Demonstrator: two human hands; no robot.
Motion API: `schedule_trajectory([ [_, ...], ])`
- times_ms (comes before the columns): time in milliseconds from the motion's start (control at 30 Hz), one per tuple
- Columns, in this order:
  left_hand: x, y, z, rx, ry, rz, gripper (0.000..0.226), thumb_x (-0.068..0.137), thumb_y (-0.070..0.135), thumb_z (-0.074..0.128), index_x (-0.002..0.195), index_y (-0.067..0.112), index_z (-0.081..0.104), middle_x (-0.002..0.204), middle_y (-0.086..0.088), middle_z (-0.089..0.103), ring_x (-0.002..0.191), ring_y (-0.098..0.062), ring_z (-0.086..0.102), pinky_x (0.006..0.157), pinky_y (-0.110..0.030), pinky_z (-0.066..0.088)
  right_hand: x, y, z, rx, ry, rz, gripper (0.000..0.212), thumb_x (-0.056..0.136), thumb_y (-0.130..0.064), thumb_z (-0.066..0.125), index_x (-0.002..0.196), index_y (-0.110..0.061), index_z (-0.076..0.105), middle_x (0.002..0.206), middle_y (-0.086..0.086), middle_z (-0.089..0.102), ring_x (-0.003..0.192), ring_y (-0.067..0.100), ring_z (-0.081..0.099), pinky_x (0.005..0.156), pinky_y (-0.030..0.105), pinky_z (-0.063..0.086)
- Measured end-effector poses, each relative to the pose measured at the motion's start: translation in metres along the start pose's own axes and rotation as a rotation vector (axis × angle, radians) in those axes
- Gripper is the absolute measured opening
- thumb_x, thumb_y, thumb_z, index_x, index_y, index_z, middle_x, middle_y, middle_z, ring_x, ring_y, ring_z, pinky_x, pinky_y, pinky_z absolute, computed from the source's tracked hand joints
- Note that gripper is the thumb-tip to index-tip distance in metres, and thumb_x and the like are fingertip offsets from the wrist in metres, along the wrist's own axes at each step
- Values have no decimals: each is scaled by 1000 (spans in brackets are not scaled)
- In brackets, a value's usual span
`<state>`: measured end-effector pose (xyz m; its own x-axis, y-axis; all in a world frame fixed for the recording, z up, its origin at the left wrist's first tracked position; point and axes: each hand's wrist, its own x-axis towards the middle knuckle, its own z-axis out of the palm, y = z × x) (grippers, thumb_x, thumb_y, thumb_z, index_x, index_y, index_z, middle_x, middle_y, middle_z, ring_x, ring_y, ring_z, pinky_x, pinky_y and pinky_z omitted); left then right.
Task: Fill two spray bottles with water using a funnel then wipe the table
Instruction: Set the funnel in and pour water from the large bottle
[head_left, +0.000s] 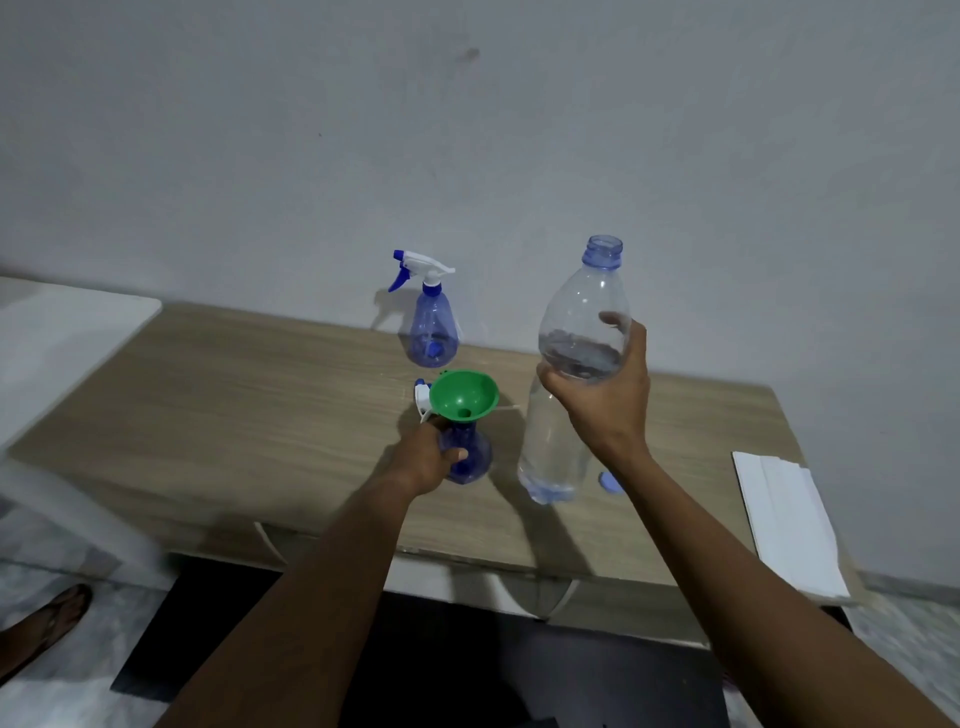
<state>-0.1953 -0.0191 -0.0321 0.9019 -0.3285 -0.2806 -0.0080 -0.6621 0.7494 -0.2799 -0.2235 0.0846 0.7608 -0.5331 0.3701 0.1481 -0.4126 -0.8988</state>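
**While the green funnel (464, 393) sits in a spray bottle (467, 454), the water bottle (576, 338) stands upright**

Wood-grain table (260, 415), grey wall (467, 130) behind. Right hand (602, 400) wraps the water bottle: long axis near vertical, open mouth up, just right of the funnel. Left hand (426, 460) grips that spray bottle.

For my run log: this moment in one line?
left hand grips spray bottle; funnel in its neck; right hand holds uncapped water bottle, mouth up

A white furniture piece (62, 338) is standing left of the left hand (427, 460). A sandalled foot (44, 623) is resting on the floor (57, 701), nearer and further left. A grey wall (467, 130) is rising beyond.
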Motion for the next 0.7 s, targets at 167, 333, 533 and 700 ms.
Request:
schedule_trajectory([
  [167,-2,1,1,-2,5,4,46,91,13,66,135,19,54,125,-6,64,115,-28,59,94,-38,49,-5,-9,-15,-50,-91,-45,82,63,-13,91,132,-26,48,104,-42,59,97,-7,65,82,17,56],
  [333,-3,5,2,-22,-5,-8,44,93,7,63,135,14,53,127,-8,60,113,-26,57,85,-31,46,-3,-13,-31,-85,-216,-14,83,63,-13,90,130,-36,46,98,-22,70,94,2,71,86,32,60],
  [533,11,-15,8,23,16,-38,50,83,24,69,131,29,53,123,-3,65,110,-29,61,99,-49,50,1,-14,-41,-190,-383,11,78,59,-14,90,121,-39,50,93,-10,71,81,8,72,77,41,62],
  [700,18,-22,10,3,8,-53,56,78,35,66,132,34,52,124,-1,65,112,-28,62,100,-49,49,4,-12,-45,-231,-472,44,76,58,-14,89,118,-41,51,94,-6,74,82,11,74,78,43,62],
])
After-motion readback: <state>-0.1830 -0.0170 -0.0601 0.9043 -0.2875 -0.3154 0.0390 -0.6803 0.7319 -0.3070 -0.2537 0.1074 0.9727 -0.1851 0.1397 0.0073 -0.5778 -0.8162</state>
